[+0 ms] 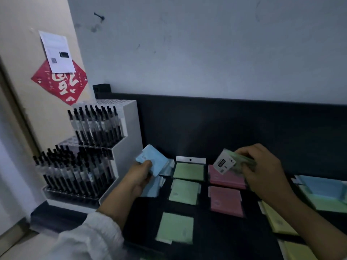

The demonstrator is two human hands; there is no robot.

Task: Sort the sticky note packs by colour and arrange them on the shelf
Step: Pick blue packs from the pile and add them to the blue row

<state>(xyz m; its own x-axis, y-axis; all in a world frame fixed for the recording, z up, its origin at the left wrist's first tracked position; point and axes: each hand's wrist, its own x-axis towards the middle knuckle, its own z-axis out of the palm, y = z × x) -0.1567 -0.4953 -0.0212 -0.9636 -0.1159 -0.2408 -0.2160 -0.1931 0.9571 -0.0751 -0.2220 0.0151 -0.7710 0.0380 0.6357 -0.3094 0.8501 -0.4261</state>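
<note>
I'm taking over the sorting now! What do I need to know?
Left hand holds a blue pack above the blue stack at the left of the shelf.
Right hand holds a green pack, white label showing, above the pink column.
Done: green column of three packs, pink column of two beside it.
Left: set down both held packs with their colours, then sort the mixed pile of blue, green and yellow at the right.

Left hand (139, 172): blue pack (152, 158); right hand (262, 166): green pack (226, 163)
</note>
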